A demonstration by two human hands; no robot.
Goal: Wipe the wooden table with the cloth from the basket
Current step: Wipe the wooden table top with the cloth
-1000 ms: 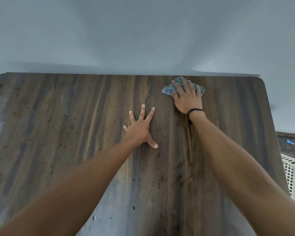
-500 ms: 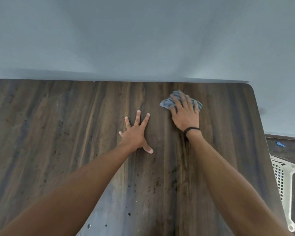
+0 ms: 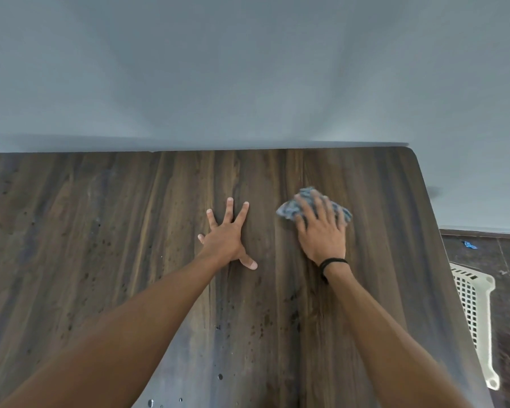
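The dark wooden table [image 3: 100,245] fills the lower half of the view and carries dark specks and a few water drops near the front. A crumpled blue-grey cloth [image 3: 289,210] lies on it right of centre. My right hand [image 3: 321,234] presses flat on top of the cloth, fingers spread over it, a black band on the wrist. Most of the cloth is hidden under the fingers. My left hand [image 3: 227,237] rests flat on the bare wood to the left of the cloth, fingers splayed, holding nothing.
A pale wall stands right behind the table's far edge. A white slatted plastic basket [image 3: 477,319] sits on the dark floor beyond the table's right edge. A small blue scrap [image 3: 468,245] lies on the floor further back.
My right hand has slid the cloth back from the table's far edge toward me. The view has tilted, so the table sits lower and more of the basket shows. My left hand stays planted.
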